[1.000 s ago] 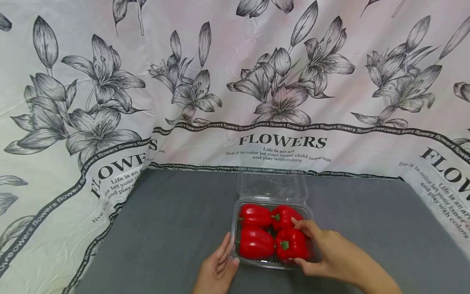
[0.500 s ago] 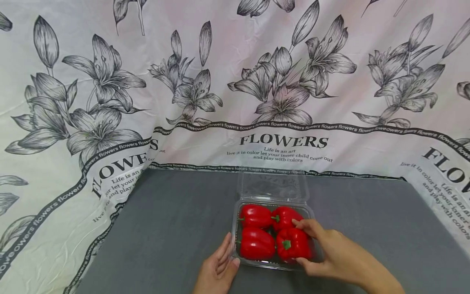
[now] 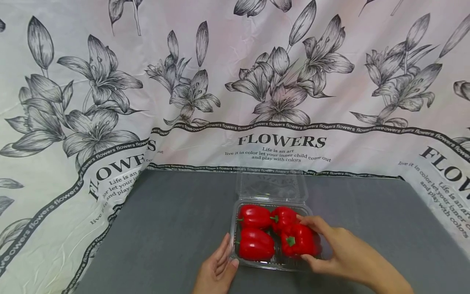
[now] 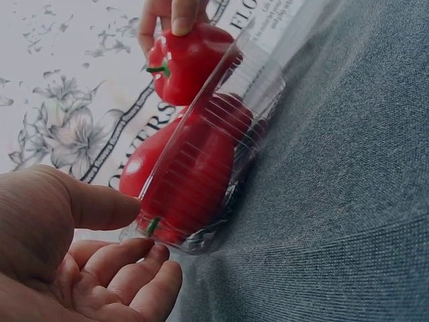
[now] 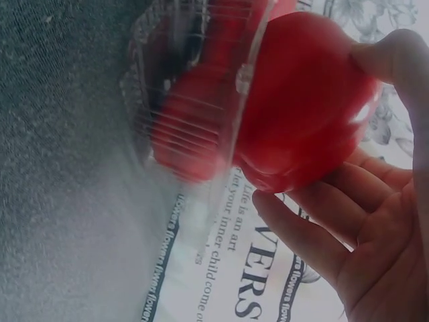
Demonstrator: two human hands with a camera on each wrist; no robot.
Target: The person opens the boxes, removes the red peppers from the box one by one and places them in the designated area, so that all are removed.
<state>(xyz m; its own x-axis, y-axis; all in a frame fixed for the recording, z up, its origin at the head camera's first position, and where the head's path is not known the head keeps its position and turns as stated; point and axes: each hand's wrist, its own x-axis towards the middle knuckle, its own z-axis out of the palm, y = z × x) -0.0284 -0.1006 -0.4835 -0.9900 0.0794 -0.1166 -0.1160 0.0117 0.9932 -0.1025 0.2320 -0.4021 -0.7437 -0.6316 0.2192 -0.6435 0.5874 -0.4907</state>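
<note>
My right hand (image 3: 339, 251) grips a red bell pepper (image 3: 302, 241) between thumb and fingers. In the left wrist view that bell pepper (image 4: 194, 64) is above the rim of a clear plastic clamshell container (image 3: 264, 266), its green stem facing sideways. Several other red bell peppers lie inside: one front left (image 3: 256, 245), one back left (image 3: 254, 216), one back right (image 3: 283, 218). With thumb and fingertips, my left hand (image 3: 216, 265) holds the container's near left corner. Seen from the right wrist, the fingers (image 5: 301, 235) curve under the gripped pepper.
The container's transparent lid (image 3: 271, 185) stands raised behind the tray. A grey cloth (image 3: 176, 220) covers the table. White flower-printed fabric (image 3: 205, 147) hangs along the back and both sides.
The gripped bell pepper has moved up and slightly right with my right hand, and its near part of the tray now shows more. My left hand stays at the container's corner.
</note>
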